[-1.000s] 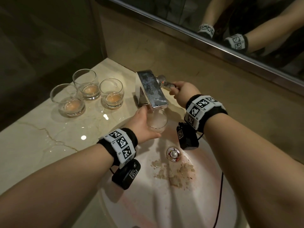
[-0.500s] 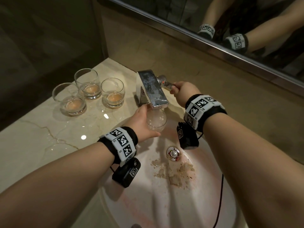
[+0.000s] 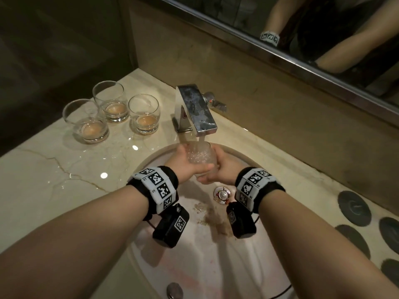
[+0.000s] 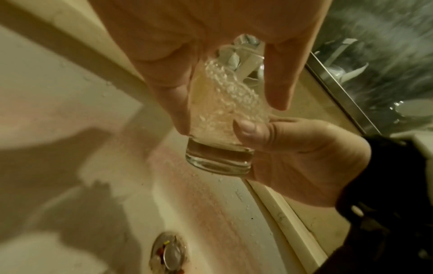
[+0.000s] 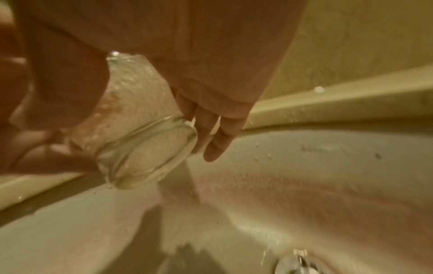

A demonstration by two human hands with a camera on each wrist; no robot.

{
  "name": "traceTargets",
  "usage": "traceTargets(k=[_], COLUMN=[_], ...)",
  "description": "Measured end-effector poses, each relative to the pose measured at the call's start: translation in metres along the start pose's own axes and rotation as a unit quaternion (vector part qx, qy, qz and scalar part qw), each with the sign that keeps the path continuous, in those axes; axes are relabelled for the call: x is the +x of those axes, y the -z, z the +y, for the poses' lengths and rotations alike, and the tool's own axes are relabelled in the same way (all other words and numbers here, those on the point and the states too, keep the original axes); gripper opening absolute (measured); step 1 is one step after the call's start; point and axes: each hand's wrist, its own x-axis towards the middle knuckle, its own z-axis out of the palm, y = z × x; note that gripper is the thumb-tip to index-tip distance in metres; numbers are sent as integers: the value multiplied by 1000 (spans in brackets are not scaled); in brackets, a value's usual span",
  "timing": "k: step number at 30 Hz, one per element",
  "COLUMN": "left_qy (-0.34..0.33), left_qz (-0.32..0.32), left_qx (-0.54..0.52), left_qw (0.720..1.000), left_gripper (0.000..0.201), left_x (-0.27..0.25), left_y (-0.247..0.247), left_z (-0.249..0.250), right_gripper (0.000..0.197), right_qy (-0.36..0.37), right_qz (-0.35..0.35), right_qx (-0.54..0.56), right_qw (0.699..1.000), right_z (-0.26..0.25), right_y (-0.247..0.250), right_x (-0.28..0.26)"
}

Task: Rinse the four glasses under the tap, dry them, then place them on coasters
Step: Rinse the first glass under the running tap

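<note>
A clear glass is held over the sink under the chrome tap, and water streams into it and bubbles. My left hand grips its left side. My right hand grips its right side and base, thumb on the wall. Three more glasses with orange residue stand on the counter, left of the tap. Several dark round coasters lie on the counter at the right.
The white sink has reddish stains, debris, and a metal drain. The tap lever sticks out to the right. A mirror runs along the back wall. The marble counter stretches to the left.
My right hand has left the tap lever and come down onto the glass. Water now runs from the tap into the glass. The left hand still holds the glass.
</note>
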Motion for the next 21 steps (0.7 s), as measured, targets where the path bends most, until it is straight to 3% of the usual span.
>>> traceTargets(k=[2, 5, 9, 11, 13, 15, 18, 21], left_qy=[10, 8, 62, 69, 68, 61, 50, 27], left_qz=[-19, -82, -95, -78, -60, -56, -54, -42], left_qx=[-17, 10, 85, 76, 69, 80, 99, 116], left_qw=[1000, 997, 990, 992, 993, 993, 992, 992], left_gripper=[75, 55, 94, 87, 78, 74, 72, 68], left_x=[-4, -10, -14, -17, -18, -21, -25, -29], left_y=[-5, -6, 8, 12, 14, 14, 15, 18], left_z=[-5, -13, -25, -25, -23, -19, -14, -9], right_gripper=[83, 88, 93, 95, 90, 84, 89, 93], right_qy=[-10, -17, -66, -99, -122, -126, -113, -84], right_qz=[-2, -11, -6, -28, -45, -31, 1, 34], right_qx=[74, -2, -206, -306, -421, -477, -446, -338], right_qw=[997, 1000, 976, 946, 898, 869, 888, 937], right_z=[6, 12, 8, -1, -12, -21, -20, -10], right_y=[-5, -5, 11, 21, 32, 40, 43, 34], right_x=[-2, -5, -11, -15, -19, -24, -26, -27])
